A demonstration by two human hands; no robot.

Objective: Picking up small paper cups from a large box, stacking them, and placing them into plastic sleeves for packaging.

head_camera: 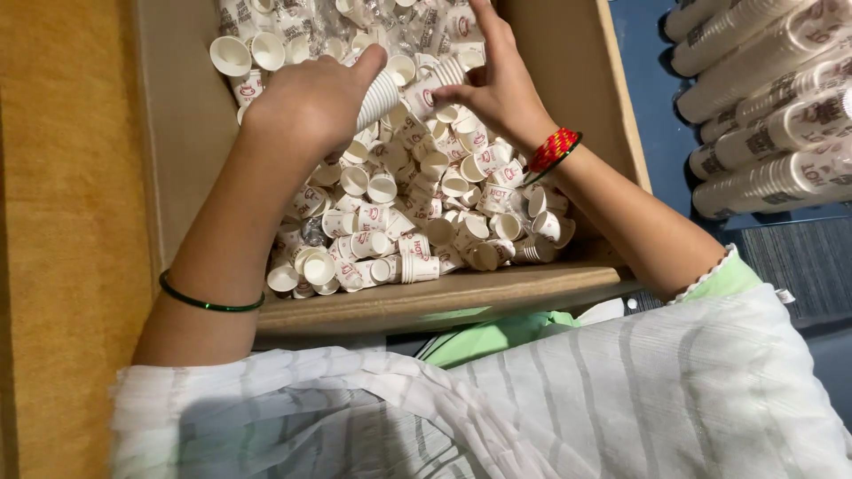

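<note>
Gripping a nested stack of small paper cups (390,93), the left hand (306,106) holds it above the loose cups (417,222) in the cardboard box (426,302). The right hand (497,84), fingers pinched, meets the stack's far end, apparently mid-stacking; adding another cup likely needs careful alignment.

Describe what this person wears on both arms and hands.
Both hands are bare. The left wrist carries a thin dark green bangle. The right wrist has a red woven thread band beside a thin dark bangle. A light green sleeve with a white scalloped edge covers the right upper arm.
</note>
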